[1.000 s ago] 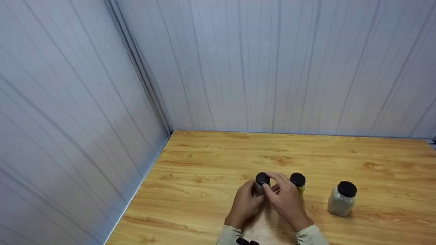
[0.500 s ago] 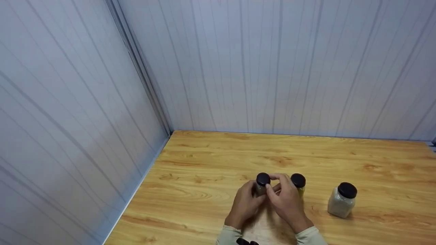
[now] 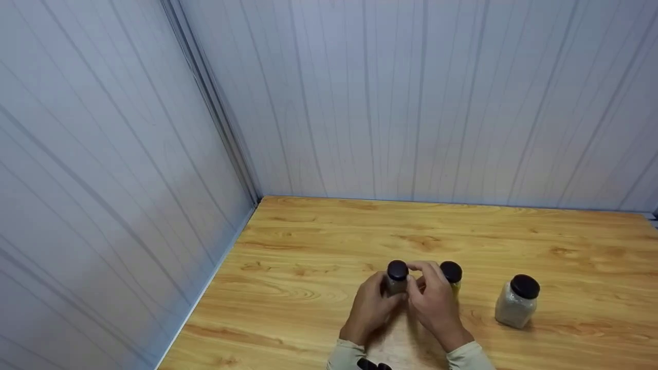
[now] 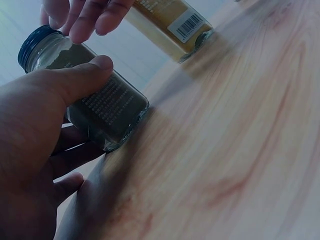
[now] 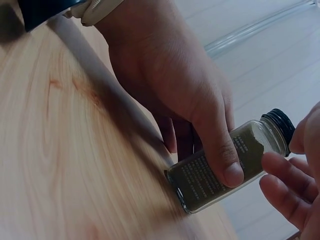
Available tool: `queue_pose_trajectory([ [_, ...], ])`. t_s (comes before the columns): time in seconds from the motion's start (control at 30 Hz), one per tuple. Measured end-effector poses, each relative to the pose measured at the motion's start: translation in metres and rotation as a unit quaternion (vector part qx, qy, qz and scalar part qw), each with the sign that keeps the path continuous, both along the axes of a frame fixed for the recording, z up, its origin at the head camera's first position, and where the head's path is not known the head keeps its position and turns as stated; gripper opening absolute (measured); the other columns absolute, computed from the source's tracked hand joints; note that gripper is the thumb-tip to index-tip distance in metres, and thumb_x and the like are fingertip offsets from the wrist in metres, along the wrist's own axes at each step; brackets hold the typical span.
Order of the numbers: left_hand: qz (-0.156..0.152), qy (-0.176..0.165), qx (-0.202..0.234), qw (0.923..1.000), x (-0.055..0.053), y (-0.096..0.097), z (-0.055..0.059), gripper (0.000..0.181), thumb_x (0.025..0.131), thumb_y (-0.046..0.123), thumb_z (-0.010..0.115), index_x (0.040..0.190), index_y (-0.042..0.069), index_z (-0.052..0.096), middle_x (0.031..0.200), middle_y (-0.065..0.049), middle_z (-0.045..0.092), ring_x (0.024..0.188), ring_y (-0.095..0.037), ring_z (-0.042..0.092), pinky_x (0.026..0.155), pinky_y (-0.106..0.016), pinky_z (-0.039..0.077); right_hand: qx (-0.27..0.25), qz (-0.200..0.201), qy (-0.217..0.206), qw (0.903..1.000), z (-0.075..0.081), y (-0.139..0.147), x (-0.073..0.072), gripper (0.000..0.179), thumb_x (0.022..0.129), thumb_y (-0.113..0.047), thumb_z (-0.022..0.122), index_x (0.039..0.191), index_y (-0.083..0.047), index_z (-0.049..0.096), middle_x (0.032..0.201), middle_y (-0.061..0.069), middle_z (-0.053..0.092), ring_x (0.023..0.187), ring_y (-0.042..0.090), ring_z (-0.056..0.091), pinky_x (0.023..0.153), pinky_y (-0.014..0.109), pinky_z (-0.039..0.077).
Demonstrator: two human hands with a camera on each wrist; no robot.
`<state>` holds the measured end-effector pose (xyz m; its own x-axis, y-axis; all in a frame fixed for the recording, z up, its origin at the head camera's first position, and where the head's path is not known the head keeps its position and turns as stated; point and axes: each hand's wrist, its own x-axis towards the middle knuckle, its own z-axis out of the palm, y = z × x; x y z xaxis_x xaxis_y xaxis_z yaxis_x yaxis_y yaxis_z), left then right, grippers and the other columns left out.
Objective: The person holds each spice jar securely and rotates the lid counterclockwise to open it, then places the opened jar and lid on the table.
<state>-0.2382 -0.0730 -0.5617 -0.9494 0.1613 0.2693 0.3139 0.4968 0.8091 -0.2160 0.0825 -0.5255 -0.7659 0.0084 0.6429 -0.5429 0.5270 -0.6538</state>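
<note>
My left hand (image 3: 374, 304) grips a small square glass spice jar (image 5: 247, 145) of dark greenish powder, thumb across its printed front. The jar's base is at the table. Its black lid (image 3: 397, 270) is on top. At the lid's right side is my right hand (image 3: 434, 303), thumb and index fingertips at its edge rather than round it, the other fingers loosely bent. Just behind the right hand stands a second spice jar (image 4: 172, 27), with yellow contents, a barcode label and a black lid (image 3: 451, 271), partly hidden by that hand.
A larger glass jar (image 3: 515, 307) with pale contents and a black lid stands to the right on the wood-grain table (image 3: 318, 246). Pale panel walls rise at the back (image 3: 390, 103) and along the left side (image 3: 103, 180).
My right thumb and index finger have slid off the lid toward its right side, where earlier they reached over its edge. The left hand and the jars stay in place.
</note>
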Motion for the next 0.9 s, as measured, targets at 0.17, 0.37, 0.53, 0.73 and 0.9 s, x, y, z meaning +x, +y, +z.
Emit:
queue_pose_trajectory([
  [0.17, -0.001, -0.002, -0.008, 1.0, 0.0003, 0.0, -0.0004, 0.036, 0.087, 0.027, 0.079, 0.119, 0.016, 0.066, 0.113, 0.007, 0.066, 0.107, -0.008, 0.06, 0.094, -0.033, 0.05, 0.003, 0.01, 0.007, 0.9999, -0.0008, 0.0007, -0.0002, 0.026, 0.088, 0.002, 0.071, 0.113, -0.007, 0.07, 0.109, 0.003, 0.066, 0.069, 0.003, 0.059, 0.061, 0.025, 0.054],
  [0.37, -0.003, 0.01, -0.007, 0.9999, 0.0007, -0.001, -0.0011, 0.029, 0.091, 0.02, 0.075, 0.118, 0.015, 0.066, 0.102, 0.008, 0.063, 0.09, -0.006, 0.058, 0.08, -0.027, 0.049, 0.003, 0.013, -0.031, 0.9994, -0.0001, -0.0024, 0.0003, 0.035, 0.088, -0.012, 0.078, 0.121, -0.008, 0.068, 0.113, 0.002, 0.067, 0.068, 0.005, 0.06, 0.061, 0.026, 0.054],
  [0.53, -0.007, 0.014, 0.001, 0.9999, 0.0007, -0.0012, -0.0017, 0.028, 0.092, 0.021, 0.075, 0.118, 0.015, 0.066, 0.099, 0.01, 0.062, 0.085, -0.006, 0.056, 0.076, -0.025, 0.047, 0.014, 0.007, -0.063, 0.9979, 0.0007, -0.005, 0.002, 0.04, 0.089, -0.021, 0.078, 0.125, -0.009, 0.065, 0.114, 0.003, 0.067, 0.067, 0.005, 0.058, 0.06, 0.026, 0.053],
  [0.73, -0.002, 0.027, -0.002, 0.9996, 0.0, -0.0004, -0.0021, 0.026, 0.092, 0.023, 0.075, 0.114, 0.013, 0.067, 0.099, 0.008, 0.063, 0.088, -0.007, 0.058, 0.079, -0.027, 0.05, 0.005, 0.001, -0.065, 0.9979, 0.0006, -0.0052, 0.0003, 0.035, 0.09, -0.021, 0.078, 0.122, -0.01, 0.066, 0.113, 0.004, 0.067, 0.067, 0.005, 0.058, 0.06, 0.026, 0.053],
  [0.9, 0.0, 0.026, -0.004, 0.9997, 0.0001, -0.0004, -0.0022, 0.025, 0.092, 0.023, 0.074, 0.114, 0.013, 0.067, 0.098, 0.009, 0.063, 0.086, -0.006, 0.057, 0.079, -0.027, 0.049, 0.003, 0.003, -0.045, 0.999, -0.0016, -0.0045, -0.0014, 0.035, 0.088, -0.016, 0.079, 0.12, -0.009, 0.067, 0.11, 0.004, 0.068, 0.065, 0.004, 0.058, 0.059, 0.025, 0.052],
])
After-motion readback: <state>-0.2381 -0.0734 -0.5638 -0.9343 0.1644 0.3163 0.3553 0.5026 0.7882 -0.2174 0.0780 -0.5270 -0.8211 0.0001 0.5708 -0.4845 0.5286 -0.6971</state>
